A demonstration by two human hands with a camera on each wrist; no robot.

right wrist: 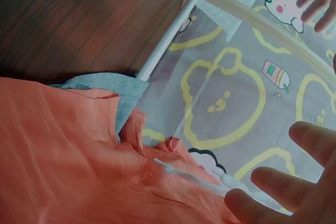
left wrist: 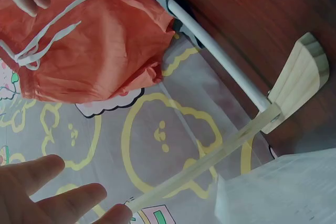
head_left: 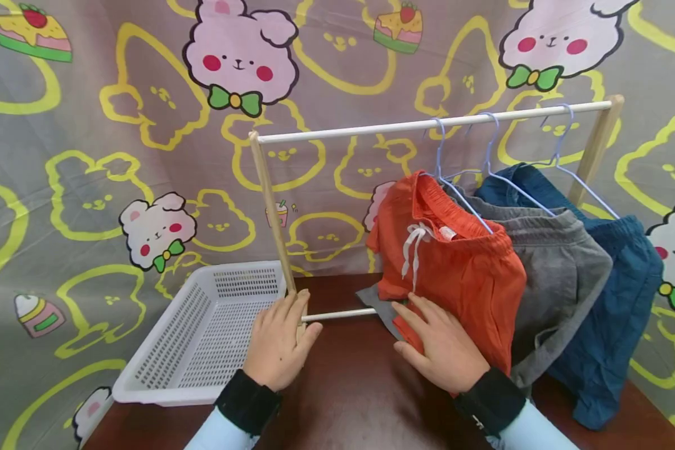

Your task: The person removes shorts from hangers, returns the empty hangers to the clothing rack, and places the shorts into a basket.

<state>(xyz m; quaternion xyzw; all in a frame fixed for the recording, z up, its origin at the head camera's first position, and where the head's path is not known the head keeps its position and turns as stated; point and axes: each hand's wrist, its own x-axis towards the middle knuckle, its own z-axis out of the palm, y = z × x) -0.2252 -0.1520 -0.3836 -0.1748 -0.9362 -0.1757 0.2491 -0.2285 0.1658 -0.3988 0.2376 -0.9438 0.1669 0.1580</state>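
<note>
Orange shorts [head_left: 455, 275] with a white drawstring hang from a lavender hanger [head_left: 440, 150] on the rack's top rail [head_left: 360, 130]. Behind them, grey shorts [head_left: 568, 262] and dark blue shorts [head_left: 624, 275] hang on similar hangers. My right hand [head_left: 444, 347], fingers spread, is in front of the orange shorts' lower part; whether it touches them I cannot tell. Over by the rack's left wooden post [head_left: 272, 212], my left hand [head_left: 281, 344] has its fingers extended and holds nothing. The left wrist view shows part of the left hand's fingers [left wrist: 79, 200] apart from the shorts.
A white perforated plastic basket [head_left: 174, 337] stands left of the rack on the dark reddish-brown table [head_left: 349, 394]. The rack's low crossbar [head_left: 340, 314] runs behind the hands. A patterned curtain [head_left: 326, 75] with bears and rabbits covers the back.
</note>
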